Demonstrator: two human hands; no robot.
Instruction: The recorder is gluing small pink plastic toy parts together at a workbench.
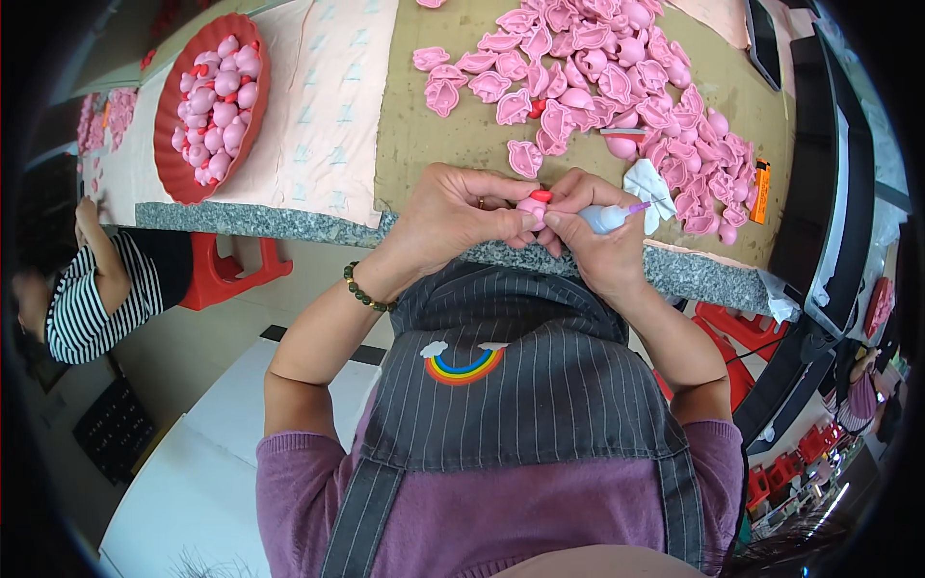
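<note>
Between the fingertips of both my hands is a small round pink piece with a red top (541, 196), held just over the table's front edge. My left hand (445, 220) pinches it from the left, and my right hand (609, 255) pinches it from the right. A translucent squeeze bottle (604, 220) with a purple nozzle is also tucked in my right hand, its tip pointing away to the right. Past my hands spreads a heap of hollow pink molded pieces (588, 82); one loose pink shell (524, 159) lies closest to my left fingers.
A red oval tray (166, 164) of finished-looking pink and red balls stands at left on a pale cloth (332, 116). A white rag (651, 193) and an orange-and-black packet (761, 191) lie right. Another person (106, 284) sits at far left, by a red stool (231, 275).
</note>
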